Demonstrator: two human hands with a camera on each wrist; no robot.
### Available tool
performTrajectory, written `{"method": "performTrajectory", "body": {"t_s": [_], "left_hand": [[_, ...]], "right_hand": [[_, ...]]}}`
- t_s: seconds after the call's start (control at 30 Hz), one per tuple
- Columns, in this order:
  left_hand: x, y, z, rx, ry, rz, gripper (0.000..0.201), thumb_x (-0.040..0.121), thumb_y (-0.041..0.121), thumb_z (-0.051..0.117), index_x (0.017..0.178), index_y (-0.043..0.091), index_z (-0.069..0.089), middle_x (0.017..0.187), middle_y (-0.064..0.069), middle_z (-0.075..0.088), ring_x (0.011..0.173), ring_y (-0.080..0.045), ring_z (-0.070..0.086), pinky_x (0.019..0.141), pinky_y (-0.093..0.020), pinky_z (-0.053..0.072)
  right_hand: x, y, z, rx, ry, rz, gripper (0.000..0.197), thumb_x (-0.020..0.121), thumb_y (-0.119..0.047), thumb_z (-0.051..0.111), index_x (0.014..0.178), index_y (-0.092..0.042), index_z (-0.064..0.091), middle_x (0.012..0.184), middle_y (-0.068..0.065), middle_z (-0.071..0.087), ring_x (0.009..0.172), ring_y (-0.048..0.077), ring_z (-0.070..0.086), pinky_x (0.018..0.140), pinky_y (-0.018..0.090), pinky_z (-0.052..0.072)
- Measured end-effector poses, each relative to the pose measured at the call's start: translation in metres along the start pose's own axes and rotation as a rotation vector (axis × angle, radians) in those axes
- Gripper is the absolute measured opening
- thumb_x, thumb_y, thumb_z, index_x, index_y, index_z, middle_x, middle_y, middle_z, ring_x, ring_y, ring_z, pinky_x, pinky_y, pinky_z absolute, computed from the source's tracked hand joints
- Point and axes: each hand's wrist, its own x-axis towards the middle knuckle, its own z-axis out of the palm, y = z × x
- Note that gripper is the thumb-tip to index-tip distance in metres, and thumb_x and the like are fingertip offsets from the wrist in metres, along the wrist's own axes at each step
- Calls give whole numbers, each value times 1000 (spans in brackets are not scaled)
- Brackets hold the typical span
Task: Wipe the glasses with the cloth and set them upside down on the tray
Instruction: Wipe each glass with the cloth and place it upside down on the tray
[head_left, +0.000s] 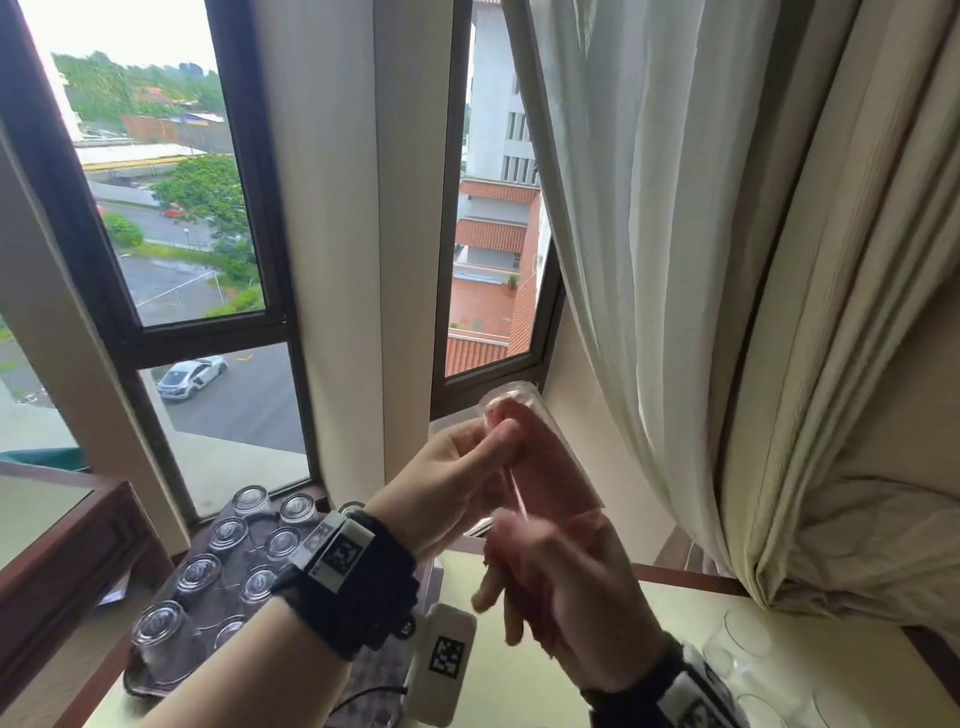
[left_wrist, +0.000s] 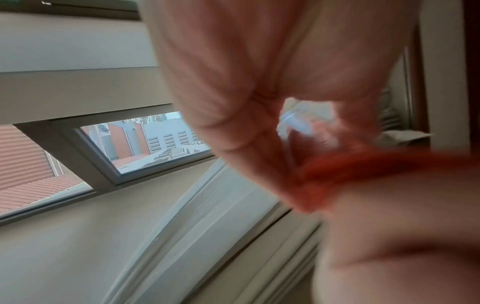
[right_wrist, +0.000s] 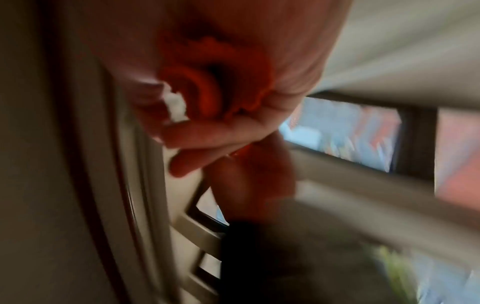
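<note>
Two hands up at chest height in front of the window, both busy w/ one glass (head_left: 524, 457). Left hand (head_left: 452, 483) grips the glass round its side, thumb across the wall, base end tilted up and away toward the window. Pinkish-red cloth (head_left: 540, 467) is stuffed inside the glass; right hand (head_left: 561, 587) sits at the open end w/ fingers curled on the cloth, blurred, so prob mid-twist. Right wrist view confirms a bunched red cloth in the curled fingers.

Tray (head_left: 156, 686) lies low left on the desk (head_left: 545, 675), approx nine upturned glasses (head_left: 228, 535) on it in rows. More clear glasses (head_left: 748, 649) stand lower right near the curtain (head_left: 675, 234), likely the unwiped lot.

Risks, my read: glass is held in the air on a one-hand side grip while the other hand twists inside, so too much torque could spin it loose and drop it onto the desk edge or the tray's glasses. Thin wall plus pushing fingers could crack it. Tray looks crowded; setting this one down rim-first may knock a neighbour. Right elbow is close to the waiting glasses.
</note>
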Motion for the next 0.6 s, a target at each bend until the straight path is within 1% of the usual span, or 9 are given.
{"method": "performTrajectory", "body": {"t_s": [0.07,0.17,0.23,0.33,0.4,0.47,0.5,0.53,0.6], "left_hand": [[-3,-6,-3,-128,-89,29,73,89,49,80,132,-7,60,124,-28,65,112,-36,68,103,-52,55],[-4,-8,-1,-142,-111,20,70,92,48,78,141,3,59,135,-25,65,121,-35,66,109,-57,53],[-5,-10,-3,-116,-108,-2,76,94,50,74,150,6,51,142,-27,61,130,-37,62,114,-60,47],[-11,-10,-10,122,-41,-41,70,98,55,63,150,10,51,145,-27,59,137,-40,59,119,-64,39],[-16,-6,-15,229,10,-51,64,99,55,59,147,12,56,139,-18,67,131,-34,65,117,-61,45],[-22,2,-14,226,14,-60,84,87,71,68,143,10,58,134,-14,71,126,-30,68,112,-52,52],[-24,6,-12,202,22,-79,97,76,80,72,141,10,59,131,-14,72,125,-29,69,109,-47,54],[-25,12,-8,172,44,-100,105,67,87,72,139,11,60,129,-14,73,123,-29,70,107,-44,55],[-25,22,-1,139,87,-115,103,67,87,67,135,9,63,123,-13,75,117,-27,71,103,-39,55]], "right_hand": [[-3,-9,10,350,-68,50,59,82,-47,73,134,-23,56,73,16,68,44,23,63,37,21,48],[-1,-3,10,495,56,146,66,82,-64,62,126,-15,63,68,20,63,37,21,58,35,20,45],[0,1,4,310,201,124,58,87,-62,54,121,-17,66,70,25,59,34,21,51,35,19,41],[-1,-1,-7,-51,398,27,38,91,-56,63,98,-20,72,66,27,60,34,19,45,36,19,36],[-4,-4,-14,-327,468,-63,34,81,-48,69,82,-14,71,56,12,63,36,17,51,37,23,40],[-6,-3,-22,-631,457,-218,26,82,-45,73,83,-20,74,55,-5,66,44,6,60,47,19,49],[-7,0,-26,-782,419,-347,21,87,-43,73,93,-23,76,64,-16,70,54,0,66,55,15,52],[-6,4,-29,-927,356,-482,20,92,-38,73,106,-24,76,84,-20,75,69,-2,71,64,14,55],[-6,15,-30,-1159,253,-666,39,90,-25,78,128,-27,68,127,-11,69,90,4,73,78,22,60]]}}
